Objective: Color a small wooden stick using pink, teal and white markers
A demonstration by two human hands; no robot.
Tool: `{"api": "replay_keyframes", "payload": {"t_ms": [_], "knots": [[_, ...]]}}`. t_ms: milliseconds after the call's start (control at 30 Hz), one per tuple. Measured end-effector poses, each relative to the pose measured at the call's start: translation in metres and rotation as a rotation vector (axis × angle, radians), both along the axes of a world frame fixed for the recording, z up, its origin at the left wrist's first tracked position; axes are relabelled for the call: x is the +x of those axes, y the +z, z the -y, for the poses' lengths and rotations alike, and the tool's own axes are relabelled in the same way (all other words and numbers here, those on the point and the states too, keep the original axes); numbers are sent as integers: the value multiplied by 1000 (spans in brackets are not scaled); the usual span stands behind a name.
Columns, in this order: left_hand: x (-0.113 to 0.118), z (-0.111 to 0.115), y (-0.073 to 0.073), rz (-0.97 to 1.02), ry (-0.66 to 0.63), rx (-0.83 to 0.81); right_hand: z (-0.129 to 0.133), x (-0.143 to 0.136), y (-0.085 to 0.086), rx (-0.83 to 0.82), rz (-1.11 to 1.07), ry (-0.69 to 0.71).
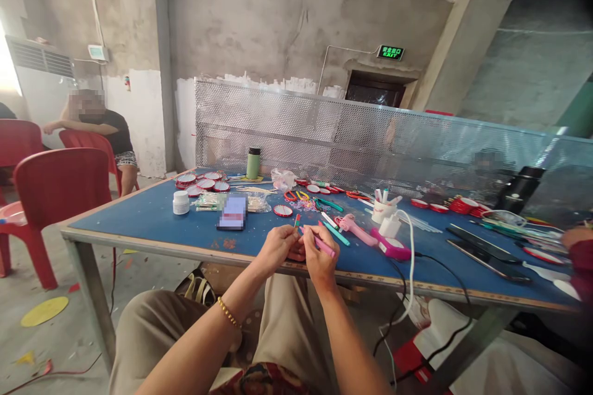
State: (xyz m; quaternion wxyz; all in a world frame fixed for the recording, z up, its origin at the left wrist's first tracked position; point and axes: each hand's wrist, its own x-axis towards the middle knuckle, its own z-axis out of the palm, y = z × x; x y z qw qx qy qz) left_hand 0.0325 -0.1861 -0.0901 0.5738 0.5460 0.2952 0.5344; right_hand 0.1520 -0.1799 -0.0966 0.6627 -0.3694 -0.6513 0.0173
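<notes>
At the front edge of the blue table, my two hands are close together. My right hand (pixel 320 262) is closed around a pink marker (pixel 325 247), held like a pen with its tip toward my left hand. Between the fingers of my left hand (pixel 279 247) is a small stick-like piece with a red and green end (pixel 297 220); its lower part is hidden by the fingers. Just beyond the right hand lie a teal marker (pixel 336 234), a white pen (pixel 328 219) and a pink handheld tool (pixel 356 228).
A phone (pixel 232 213), a white jar (pixel 180 202) and red-rimmed discs (pixel 283 211) lie on the blue table (pixel 152 213). A cup of markers (pixel 383 210) stands right, near a magenta box (pixel 391 245) with cables. A green bottle (pixel 253 164) stands behind. Another person's sleeve (pixel 582 281) is at far right.
</notes>
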Motion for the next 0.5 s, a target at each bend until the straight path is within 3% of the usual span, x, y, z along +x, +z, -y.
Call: {"api": "replay_keyframes", "payload": {"t_ms": [500], "knots": [[0,0,1,11,15,-5,-1,2,-1,-4,52,14]]}}
